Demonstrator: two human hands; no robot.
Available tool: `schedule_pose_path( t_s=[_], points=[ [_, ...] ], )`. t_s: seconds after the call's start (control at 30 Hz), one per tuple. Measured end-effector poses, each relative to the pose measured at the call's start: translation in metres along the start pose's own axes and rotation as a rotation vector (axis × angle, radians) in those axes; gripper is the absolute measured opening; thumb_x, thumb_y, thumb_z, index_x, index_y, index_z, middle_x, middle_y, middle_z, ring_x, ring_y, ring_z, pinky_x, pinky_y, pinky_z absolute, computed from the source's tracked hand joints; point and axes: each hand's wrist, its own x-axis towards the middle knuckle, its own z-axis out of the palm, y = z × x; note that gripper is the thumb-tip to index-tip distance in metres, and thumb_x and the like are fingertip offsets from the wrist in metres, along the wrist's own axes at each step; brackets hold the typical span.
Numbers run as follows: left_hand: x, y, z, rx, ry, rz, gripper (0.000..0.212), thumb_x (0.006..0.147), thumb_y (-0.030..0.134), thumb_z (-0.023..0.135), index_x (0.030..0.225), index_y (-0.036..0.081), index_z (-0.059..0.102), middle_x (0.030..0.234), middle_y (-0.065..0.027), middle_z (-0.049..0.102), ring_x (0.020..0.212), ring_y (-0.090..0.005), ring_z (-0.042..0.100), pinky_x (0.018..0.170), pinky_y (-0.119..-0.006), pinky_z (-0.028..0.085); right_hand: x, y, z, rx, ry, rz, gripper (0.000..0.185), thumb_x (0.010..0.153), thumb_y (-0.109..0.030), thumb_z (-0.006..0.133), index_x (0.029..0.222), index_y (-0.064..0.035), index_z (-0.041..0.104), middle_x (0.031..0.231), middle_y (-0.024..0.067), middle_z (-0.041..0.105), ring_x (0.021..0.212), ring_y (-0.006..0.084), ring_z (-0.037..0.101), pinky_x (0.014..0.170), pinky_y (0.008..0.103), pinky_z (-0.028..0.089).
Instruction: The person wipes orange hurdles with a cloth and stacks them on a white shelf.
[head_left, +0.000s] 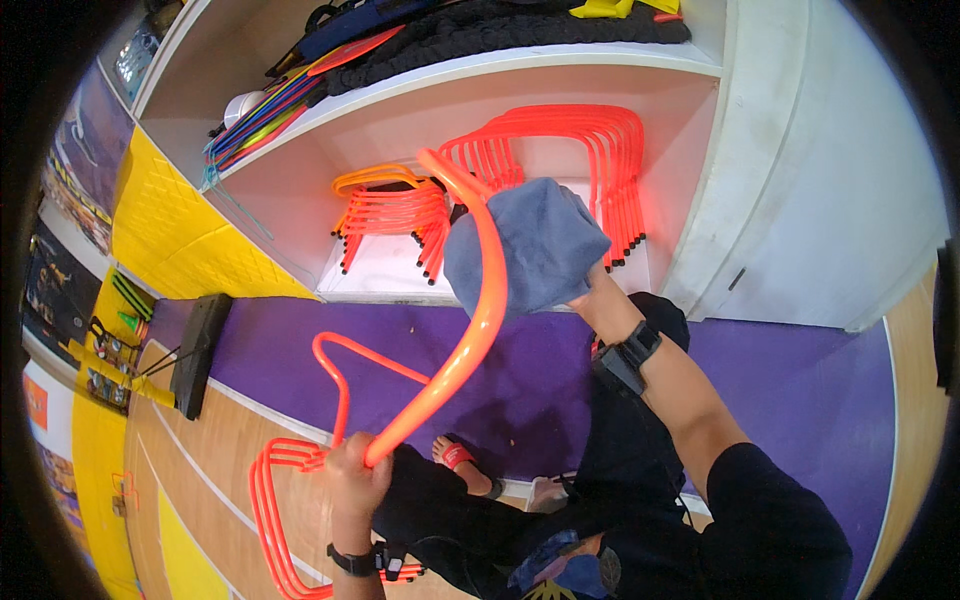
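Observation:
My left hand is closed around one end of an orange-red tubular training hurdle, held up across the middle of the view. At the upper part of the hurdle is my right hand, largely covered by a blue-gray cloth that it holds; the cloth lies against the tube there. The fingers under the cloth are hidden. Below and left of my left hand, several more orange-red hurdles stand close together over the wooden floor.
A white shelf unit ahead holds large orange-red hurdles and smaller ones on its lower level. Colored sticks and black fabric lie above. A black padded block stands left, on the purple floor's edge.

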Motion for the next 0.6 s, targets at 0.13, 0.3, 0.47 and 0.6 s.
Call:
schedule_pose_path(
  t_s=[0.13, 0.3, 0.47, 0.6],
  points=[
    [-0.035, 0.003, 0.025, -0.301, -0.201, -0.022, 0.018, 0.072, 0.011, 0.067, 0.063, 0.004, 0.053, 0.057, -0.0144, 0.053, 0.052, -0.0323, 0.057, 0.047, -0.037, 0.044, 0.020, -0.007, -0.008, -0.113, 0.026, -0.004, 0.029, 0.089, -0.023, 0.058, 0.112, -0.0057, 0.055, 0.105, 0.0095, 0.062, 0.091, 0.0194, 0.062, 0.083, 0.0327, 0.052],
    [-0.061, 0.037, 0.045, -0.485, -0.207, -0.147, 0.012, 0.077, 0.009, 0.065, 0.070, 0.003, 0.057, 0.060, -0.0148, 0.056, 0.054, -0.0312, 0.059, 0.050, -0.034, 0.046, 0.031, -0.037, -0.037, -0.426, 0.119, 0.064, 0.026, 0.089, -0.021, 0.058, 0.110, -0.0061, 0.055, 0.104, 0.0097, 0.062, 0.090, 0.0196, 0.063, 0.081, 0.0330, 0.053],
    [-0.072, 0.033, 0.084, -0.430, -0.064, -0.278, 0.013, 0.079, 0.011, 0.063, 0.074, 0.001, 0.057, 0.062, -0.0188, 0.057, 0.058, -0.0356, 0.061, 0.052, -0.037, 0.048, 0.014, -0.018, -0.057, -0.299, 0.059, 0.130, 0.024, 0.088, -0.019, 0.059, 0.108, -0.0065, 0.056, 0.103, 0.0098, 0.062, 0.089, 0.0198, 0.063, 0.080, 0.0332, 0.054],
    [-0.058, 0.055, 0.121, -0.342, -0.009, -0.225, 0.012, 0.081, 0.012, 0.063, 0.075, 0.005, 0.056, 0.061, -0.0197, 0.056, 0.058, -0.0367, 0.060, 0.050, -0.041, 0.046, -0.009, 0.024, -0.003, -0.055, -0.021, 0.050, 0.023, 0.090, -0.021, 0.056, 0.108, -0.0070, 0.054, 0.102, 0.0087, 0.061, 0.090, 0.0197, 0.062, 0.082, 0.0335, 0.052]
  ],
)
